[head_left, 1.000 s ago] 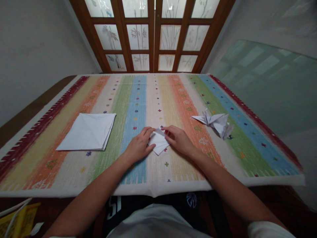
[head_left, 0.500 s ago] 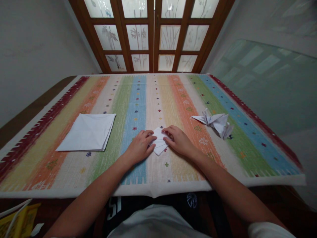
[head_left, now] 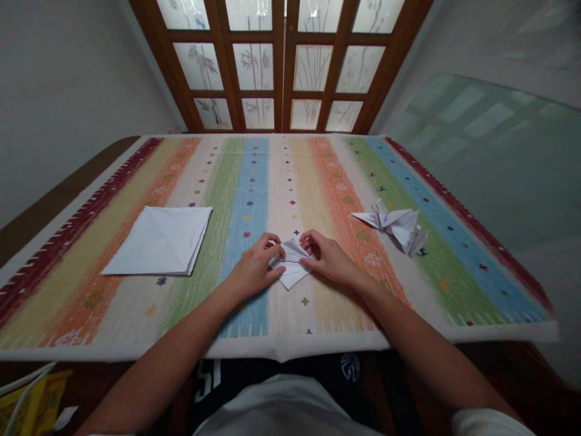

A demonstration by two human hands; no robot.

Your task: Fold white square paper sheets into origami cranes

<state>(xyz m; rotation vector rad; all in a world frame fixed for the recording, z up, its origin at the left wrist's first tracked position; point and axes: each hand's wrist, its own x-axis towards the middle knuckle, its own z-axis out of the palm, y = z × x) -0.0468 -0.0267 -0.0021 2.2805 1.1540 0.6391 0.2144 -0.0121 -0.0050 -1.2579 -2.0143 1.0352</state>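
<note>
A small piece of folded white paper (head_left: 289, 277) lies on the striped tablecloth (head_left: 290, 315) in front of me, its lower corner pointing my way. My left hand (head_left: 258, 264) grips its left edge, thumb on the lower layer and fingers curled above. On the opposite side my right hand (head_left: 330, 257) pinches the right edge between thumb and curled fingers. Creases and partly raised flaps show between the two hands. The fingertips hide the paper's side corners.
To the left lies a stack of white paper squares (head_left: 158, 241). Folded paper cranes (head_left: 399, 225) rest close together on the right. The table's front edge runs just before my body, and a yellow object (head_left: 34, 396) sits below it at left. Wooden glazed doors (head_left: 282, 66) stand behind.
The folded paper has opened wider at its middle, with its flaps partly lifted. My hands have moved slightly apart at its sides. The stack and cranes stay put.
</note>
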